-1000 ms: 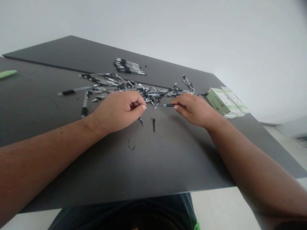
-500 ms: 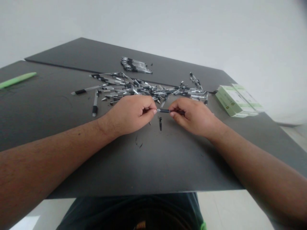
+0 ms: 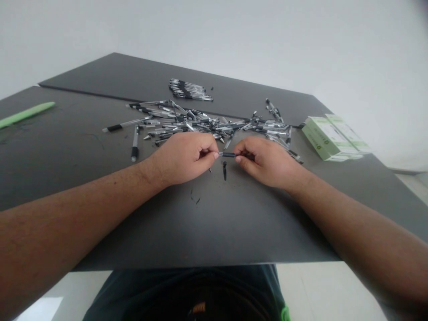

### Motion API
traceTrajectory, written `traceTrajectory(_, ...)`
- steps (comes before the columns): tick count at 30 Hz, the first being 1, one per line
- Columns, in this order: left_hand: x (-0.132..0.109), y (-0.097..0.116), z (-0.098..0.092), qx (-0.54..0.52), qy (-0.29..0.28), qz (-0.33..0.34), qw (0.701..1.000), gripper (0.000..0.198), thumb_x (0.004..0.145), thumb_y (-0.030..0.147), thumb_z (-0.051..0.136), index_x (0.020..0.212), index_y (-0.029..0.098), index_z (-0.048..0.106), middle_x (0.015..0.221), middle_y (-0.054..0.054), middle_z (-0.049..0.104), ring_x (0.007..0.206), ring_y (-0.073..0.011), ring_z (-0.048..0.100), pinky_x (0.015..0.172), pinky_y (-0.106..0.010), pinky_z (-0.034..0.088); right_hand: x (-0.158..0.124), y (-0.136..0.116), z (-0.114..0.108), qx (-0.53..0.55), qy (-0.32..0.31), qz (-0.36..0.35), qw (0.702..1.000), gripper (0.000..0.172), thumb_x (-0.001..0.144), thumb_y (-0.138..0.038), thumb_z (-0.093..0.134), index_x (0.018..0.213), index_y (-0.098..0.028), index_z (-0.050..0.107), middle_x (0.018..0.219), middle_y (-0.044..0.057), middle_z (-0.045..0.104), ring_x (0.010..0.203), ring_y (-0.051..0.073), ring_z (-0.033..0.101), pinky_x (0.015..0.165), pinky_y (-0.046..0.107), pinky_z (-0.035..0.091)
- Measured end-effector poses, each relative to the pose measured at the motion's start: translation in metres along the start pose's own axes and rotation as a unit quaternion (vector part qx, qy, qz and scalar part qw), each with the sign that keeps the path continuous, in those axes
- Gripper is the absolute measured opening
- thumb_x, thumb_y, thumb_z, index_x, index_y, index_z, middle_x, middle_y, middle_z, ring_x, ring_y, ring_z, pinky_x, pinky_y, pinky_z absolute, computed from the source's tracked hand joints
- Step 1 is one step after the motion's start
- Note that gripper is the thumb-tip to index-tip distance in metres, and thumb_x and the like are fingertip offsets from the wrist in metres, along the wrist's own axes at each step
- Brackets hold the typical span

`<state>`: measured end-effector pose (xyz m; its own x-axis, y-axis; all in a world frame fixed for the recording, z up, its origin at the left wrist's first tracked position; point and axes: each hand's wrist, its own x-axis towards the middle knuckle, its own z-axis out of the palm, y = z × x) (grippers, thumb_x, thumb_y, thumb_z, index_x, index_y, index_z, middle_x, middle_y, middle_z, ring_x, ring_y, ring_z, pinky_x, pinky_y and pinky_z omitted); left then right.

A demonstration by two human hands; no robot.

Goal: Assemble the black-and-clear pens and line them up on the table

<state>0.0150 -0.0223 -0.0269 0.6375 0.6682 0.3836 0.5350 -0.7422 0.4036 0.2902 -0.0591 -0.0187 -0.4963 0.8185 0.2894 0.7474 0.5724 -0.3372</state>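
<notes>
Between my two hands a pen [image 3: 228,154] with a black grip lies level, a little above the dark table. My left hand [image 3: 189,158] pinches its left, tip end between thumb and forefinger. The other end is in my right hand [image 3: 264,162], whose curled fingers hide the rest of the barrel. Just below the pen, a black pen cap [image 3: 225,170] rests on the tabletop. A small pointed piece [image 3: 210,170] shows under my left thumb. Beyond both hands spreads a loose pile of clear pens [image 3: 190,120] with black grips.
Behind the pile, a neat bundle of pens [image 3: 189,90] lies on the far table section. Green and white boxes [image 3: 329,140] stand at the right. A light green long object [image 3: 26,113] lies at the far left. The table's front edge [image 3: 207,266] is close to my lap.
My right hand has shifted very slightly left along the pen, uncovering a few pens behind it. The view has tilted a little; both hands keep their hold.
</notes>
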Motion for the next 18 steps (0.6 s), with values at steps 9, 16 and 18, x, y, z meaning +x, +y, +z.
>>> traceTrajectory(9,0.006,-0.022,-0.023,-0.022,0.078,-0.100,0.992,0.032,0.100,0.039,0.067,0.123,0.023,0.082,0.101,-0.004,0.086,0.088,-0.0225,0.077,0.084,-0.037,0.057,-0.001,0.017,-0.002,0.034,0.070,0.044,0.996,0.009,0.099,-0.031,0.067,0.102,-0.026,0.075,0.090,0.002,0.080,0.076,0.023,0.067,0.072,0.035,0.048)
traceTrajectory(16,0.013,-0.053,-0.042,0.015,0.111,-0.160,0.981,0.024,0.091,0.035,0.070,0.108,0.020,0.081,0.099,-0.006,0.082,0.089,-0.0224,0.073,0.088,-0.041,0.056,-0.001,0.026,-0.002,0.032,0.117,0.079,0.989,0.012,0.096,-0.033,0.070,0.102,-0.025,0.077,0.083,0.003,0.077,0.069,0.022,0.063,0.067,0.035,0.046)
traceTrajectory(18,0.014,-0.058,-0.043,0.028,0.074,-0.144,0.986,0.018,0.087,0.031,0.068,0.099,0.024,0.079,0.094,-0.006,0.081,0.089,-0.0246,0.074,0.088,-0.040,0.055,-0.002,0.027,-0.002,0.029,0.113,0.080,0.990,0.012,0.096,-0.033,0.070,0.102,-0.025,0.076,0.084,0.003,0.078,0.070,0.022,0.063,0.067,0.036,0.046)
